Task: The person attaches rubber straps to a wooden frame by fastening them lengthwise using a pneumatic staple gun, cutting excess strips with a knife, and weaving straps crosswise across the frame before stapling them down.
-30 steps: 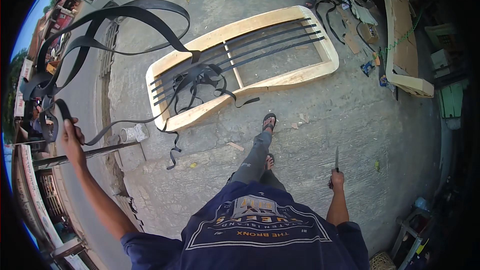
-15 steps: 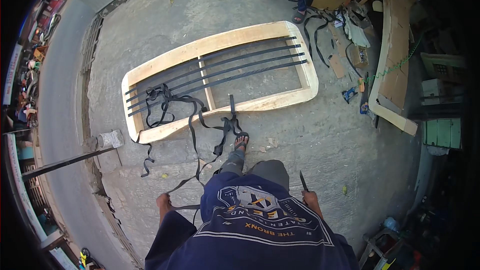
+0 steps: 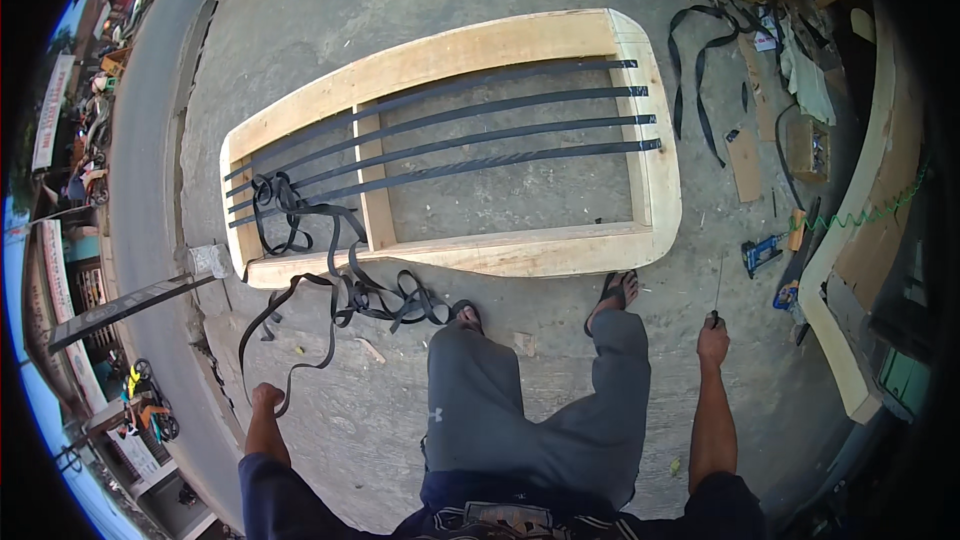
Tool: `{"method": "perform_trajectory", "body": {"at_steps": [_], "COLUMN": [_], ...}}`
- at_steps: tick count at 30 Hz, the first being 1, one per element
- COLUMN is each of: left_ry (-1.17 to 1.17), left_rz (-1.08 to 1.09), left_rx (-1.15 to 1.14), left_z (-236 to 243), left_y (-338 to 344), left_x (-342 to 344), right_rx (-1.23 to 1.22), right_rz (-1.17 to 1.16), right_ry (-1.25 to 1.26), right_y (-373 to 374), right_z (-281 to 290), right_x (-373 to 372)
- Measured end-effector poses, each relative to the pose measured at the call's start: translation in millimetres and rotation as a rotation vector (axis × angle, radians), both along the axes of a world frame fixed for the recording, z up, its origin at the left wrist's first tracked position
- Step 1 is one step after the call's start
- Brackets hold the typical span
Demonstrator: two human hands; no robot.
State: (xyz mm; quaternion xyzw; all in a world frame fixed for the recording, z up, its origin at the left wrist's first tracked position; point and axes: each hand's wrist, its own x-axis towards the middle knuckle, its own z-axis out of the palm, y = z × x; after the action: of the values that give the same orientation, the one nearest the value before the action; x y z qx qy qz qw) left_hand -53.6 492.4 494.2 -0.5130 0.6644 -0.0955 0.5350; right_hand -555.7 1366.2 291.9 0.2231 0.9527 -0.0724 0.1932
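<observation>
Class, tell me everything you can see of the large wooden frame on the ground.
The wooden frame is pale, bare-looking, long and roughly rectangular with rounded corners. It lies flat on the concrete. A crosspiece divides its opening. Four black straps stretch lengthwise, reaching both end pieces; a loose tangle of black strap drapes over its near-left side.

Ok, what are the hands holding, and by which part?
Right hand: a knife, by its handle. Left hand: a black strap, though where along its length cannot be told.
</observation>
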Motion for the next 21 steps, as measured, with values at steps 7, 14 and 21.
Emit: {"method": "perform_trajectory", "body": {"at_steps": [7, 14, 21], "left_ry": [1.145, 1.535, 1.417], "left_rz": [0.624, 0.954, 0.483], "left_rx": [-0.051, -0.211, -0.277], "left_z": [-370, -557, -516], "left_y": [66, 58, -1], "left_x": [-123, -201, -170], "right_rx": [0.048, 0.144, 0.074], "right_rz": [0.22, 0.182, 0.091], "right_ry": [0.356, 0.603, 0.445], "right_y": [44, 52, 27], "right_z": [-206, -231, -177], "right_x": [-185, -242, -205]}}
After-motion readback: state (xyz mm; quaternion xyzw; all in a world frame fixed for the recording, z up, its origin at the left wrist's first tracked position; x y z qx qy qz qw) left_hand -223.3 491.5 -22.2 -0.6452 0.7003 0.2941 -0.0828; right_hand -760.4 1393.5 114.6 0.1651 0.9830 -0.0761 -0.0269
